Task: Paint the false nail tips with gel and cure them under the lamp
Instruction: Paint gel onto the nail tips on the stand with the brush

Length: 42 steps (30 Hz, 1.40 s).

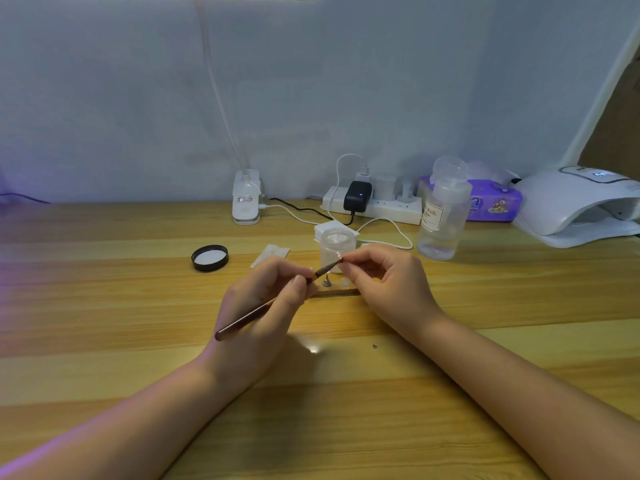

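Mid-frame over the bench [104,306], left hand [263,306] fingers grip a brush [273,303]; right hand [388,282] fingers pinch its tip

Nail desk: curing lamp [575,202], wooden table [104,306].

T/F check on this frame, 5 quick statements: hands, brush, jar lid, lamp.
1. The left hand holds the brush. True.
2. The black lid sits on the clear jar. False: it lies on the table, left of the open jar.
3. The curing lamp stands at far right. True.
4. The right hand rests flat and open. False: its fingertips pinch something small at the brush tip.
5. The right hand reaches into the lamp. False: it is mid-table.
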Tool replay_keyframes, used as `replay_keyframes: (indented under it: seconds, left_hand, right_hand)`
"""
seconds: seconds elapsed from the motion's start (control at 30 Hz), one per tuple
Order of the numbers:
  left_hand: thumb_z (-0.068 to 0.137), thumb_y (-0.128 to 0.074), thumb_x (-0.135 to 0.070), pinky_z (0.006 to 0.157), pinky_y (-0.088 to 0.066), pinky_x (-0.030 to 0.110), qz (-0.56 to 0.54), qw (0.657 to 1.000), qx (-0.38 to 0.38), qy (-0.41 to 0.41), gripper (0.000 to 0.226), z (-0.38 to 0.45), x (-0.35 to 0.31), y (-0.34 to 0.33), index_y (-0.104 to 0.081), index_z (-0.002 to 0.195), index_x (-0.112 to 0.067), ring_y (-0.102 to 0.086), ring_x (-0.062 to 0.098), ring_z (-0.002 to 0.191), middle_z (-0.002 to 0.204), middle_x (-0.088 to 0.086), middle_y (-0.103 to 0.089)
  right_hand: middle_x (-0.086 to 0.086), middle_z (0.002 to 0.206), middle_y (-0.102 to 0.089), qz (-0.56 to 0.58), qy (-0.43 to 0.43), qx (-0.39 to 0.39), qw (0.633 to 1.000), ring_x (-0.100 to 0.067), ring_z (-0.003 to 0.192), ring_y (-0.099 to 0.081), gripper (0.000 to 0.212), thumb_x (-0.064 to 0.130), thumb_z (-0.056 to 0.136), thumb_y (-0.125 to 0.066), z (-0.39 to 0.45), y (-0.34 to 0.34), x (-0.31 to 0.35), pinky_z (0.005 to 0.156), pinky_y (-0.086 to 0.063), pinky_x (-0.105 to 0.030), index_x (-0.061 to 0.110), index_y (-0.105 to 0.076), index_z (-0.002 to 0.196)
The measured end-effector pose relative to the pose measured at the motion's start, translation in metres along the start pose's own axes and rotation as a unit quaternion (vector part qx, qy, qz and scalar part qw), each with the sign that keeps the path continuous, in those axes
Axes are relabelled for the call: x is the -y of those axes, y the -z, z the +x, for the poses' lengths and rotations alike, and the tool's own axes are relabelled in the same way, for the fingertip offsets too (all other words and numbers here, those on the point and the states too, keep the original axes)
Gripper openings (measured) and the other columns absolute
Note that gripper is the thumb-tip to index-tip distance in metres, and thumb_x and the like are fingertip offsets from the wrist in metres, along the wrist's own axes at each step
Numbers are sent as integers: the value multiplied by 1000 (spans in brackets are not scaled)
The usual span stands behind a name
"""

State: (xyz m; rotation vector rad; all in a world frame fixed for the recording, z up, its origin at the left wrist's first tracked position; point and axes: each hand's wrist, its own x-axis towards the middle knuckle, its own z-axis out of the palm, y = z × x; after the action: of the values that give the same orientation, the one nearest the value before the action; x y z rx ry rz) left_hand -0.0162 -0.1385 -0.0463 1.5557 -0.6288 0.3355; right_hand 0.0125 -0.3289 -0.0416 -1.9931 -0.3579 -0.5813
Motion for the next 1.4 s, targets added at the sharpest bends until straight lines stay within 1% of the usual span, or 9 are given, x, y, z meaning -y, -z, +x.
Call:
replay_keyframes:
  seconds: [0.27,0.4,0.57,0.8,1.0,1.17,1.23,1.3,1.4]
  left_hand:
    - [88,-56,-35,76,-51,15,37,999,-27,-3,14,2,2,0,-67,96,-33,-69,8,87,90,-4,-73]
    - [86,-58,-37,78,-52,21,33,999,-14,2,15,2,2,0,-68,97,-38,-70,10,90,94,-1,-73]
    - [84,-57,-33,78,-54,33,45,999,11,-11,15,0,3,3,-70,92,-33,-69,17,84,86,-1,-72]
    - [87,-54,-32,73,-51,19,43,998,-37,-23,15,2,6,4,-66,95,-30,-67,11,84,89,0,-71]
    - [87,-55,-36,73,-51,20,35,998,-50,-7,15,4,10,5,-65,97,-31,-67,11,84,87,-3,-70]
    - [88,-55,-35,71,-49,17,40,998,-49,-11,14,4,11,5,-65,96,-32,-66,10,82,86,-6,-70]
    - [88,-54,-36,72,-50,18,43,998,-50,-12,14,4,12,5,-65,97,-33,-66,11,83,87,-5,-70]
    - [88,-55,-36,71,-50,19,44,998,-52,-12,14,4,12,6,-65,96,-34,-66,11,83,87,-5,-70]
    - [87,-55,-37,72,-51,20,42,997,-56,-9,14,4,12,7,-65,97,-33,-66,11,83,88,-3,-70]
  right_hand:
    - [3,87,-69,4,-5,15,1000,-4,80,-63,13,9,84,-72,-1,0,2,70,-52,-16,18,-73,93]
    - [2,87,-70,-4,6,8,1000,-5,80,-63,13,8,83,-72,-1,0,3,71,-52,-17,17,-74,92]
    - [-1,86,-70,-12,1,-1,1000,-8,79,-63,12,6,83,-71,0,0,1,71,-52,-18,14,-74,92]
    - [6,82,-68,-24,-27,-11,999,-6,71,-60,10,12,83,-72,2,2,-3,65,-48,-16,21,-74,85]
    - [10,83,-56,-79,-87,17,993,-3,75,-48,4,26,78,-77,5,1,-10,66,-36,-18,30,-74,78]
    - [8,87,-58,-143,-111,48,982,-11,89,-53,10,33,78,-76,9,2,-12,81,-48,-34,25,-77,84]
    - [7,89,-59,-163,-111,57,979,-14,91,-53,10,34,78,-75,9,3,-12,82,-49,-37,26,-77,84]
    - [8,88,-57,-176,-96,54,978,-15,92,-53,8,32,77,-73,8,6,-10,77,-47,-33,28,-76,82]
    - [7,87,-53,-251,-55,11,966,-17,92,-48,15,35,75,-64,13,19,-8,73,-40,-30,24,-72,79]
